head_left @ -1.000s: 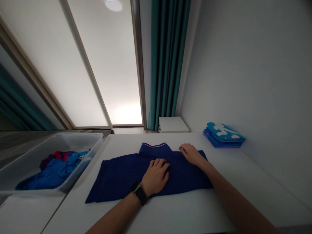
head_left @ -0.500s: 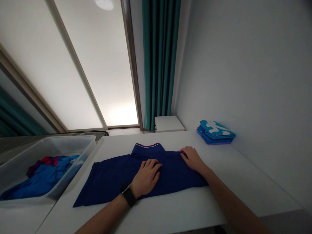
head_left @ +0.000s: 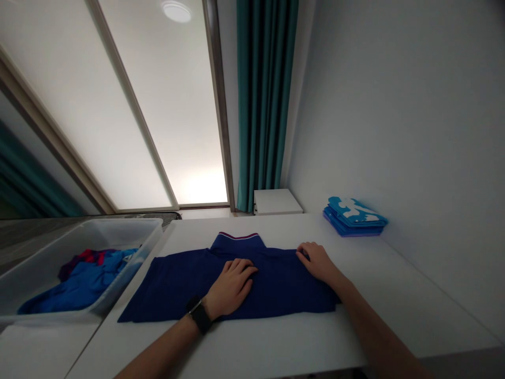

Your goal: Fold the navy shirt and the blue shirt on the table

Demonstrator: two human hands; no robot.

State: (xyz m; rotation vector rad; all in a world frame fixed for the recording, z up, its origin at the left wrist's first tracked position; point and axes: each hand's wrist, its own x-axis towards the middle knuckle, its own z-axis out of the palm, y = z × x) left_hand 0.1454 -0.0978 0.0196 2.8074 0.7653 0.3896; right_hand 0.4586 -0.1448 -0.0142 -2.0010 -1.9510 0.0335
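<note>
Head view, our left hand (head_left: 232,289): palm down on the dark blue shirt (head_left: 284,287), fingers loosely spread, pressing on cloth below the collar (head_left: 239,242). Our right hand (head_left: 319,261): fingers curled at the shirt's upper right edge; we cannot tell whether they pinch it. Change over the last second: our right hand has shifted outward from the collar, so we judge the shoulder side is being straightened. Shirt: laid out on the white table (head_left: 292,342), collar away from us. Left: plastic bin (head_left: 138,231) holding crumpled clothes (head_left: 84,284). Far right: folded stack (head_left: 353,216) near the wall (head_left: 414,158).
</note>
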